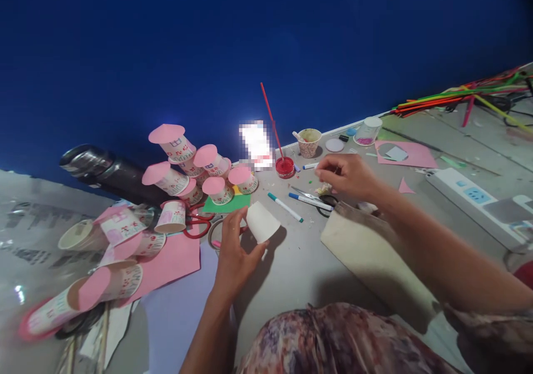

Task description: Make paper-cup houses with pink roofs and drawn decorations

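My left hand [239, 246] grips a plain white paper cup [263, 222], tilted above the grey tabletop with its fingers around the side. Further back and to the right, my right hand [343, 174] is closed in a pinch; whether anything small is between its fingertips I cannot make out. Just beyond those fingertips lies a white marker with a blue end [310, 166]. A teal-capped marker [285, 207], a blue-capped marker [310, 201] and open scissors [325, 208] with dark handles lie between the hands.
Several decorated paper cups with pink paper tops [214, 191] stand at left, by a black flask [108, 174]. A red paint pot [285, 167] holds an upright red stick. At right are pink paper [416, 155], a power strip [470, 196] and a cream pouch-like item [370, 257].
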